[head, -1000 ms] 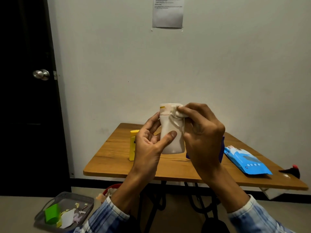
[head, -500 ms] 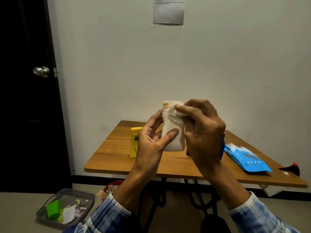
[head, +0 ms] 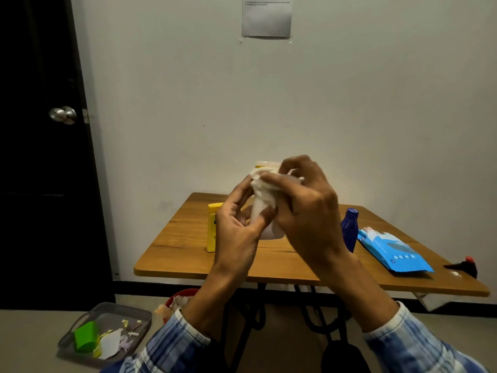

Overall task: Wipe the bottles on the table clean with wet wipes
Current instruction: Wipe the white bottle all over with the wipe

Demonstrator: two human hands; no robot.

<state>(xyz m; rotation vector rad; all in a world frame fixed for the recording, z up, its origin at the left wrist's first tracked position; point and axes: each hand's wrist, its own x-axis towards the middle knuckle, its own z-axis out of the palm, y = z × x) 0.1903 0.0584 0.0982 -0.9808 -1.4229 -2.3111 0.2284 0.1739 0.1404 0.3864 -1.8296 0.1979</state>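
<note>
Much of bottle (head: 271,232) — under wipe (head: 265,188)

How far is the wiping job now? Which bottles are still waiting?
Done: no bottle can be called clean from this view. In hand: the left hand holds the white bottle above the table, and the right hand presses a wet wipe on its upper part. Left: the yellow bottle and the blue bottle stand on the table, untouched.

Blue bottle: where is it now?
Head view: the blue bottle stands on the table's right half, just left of the blue wipes pack.
</note>
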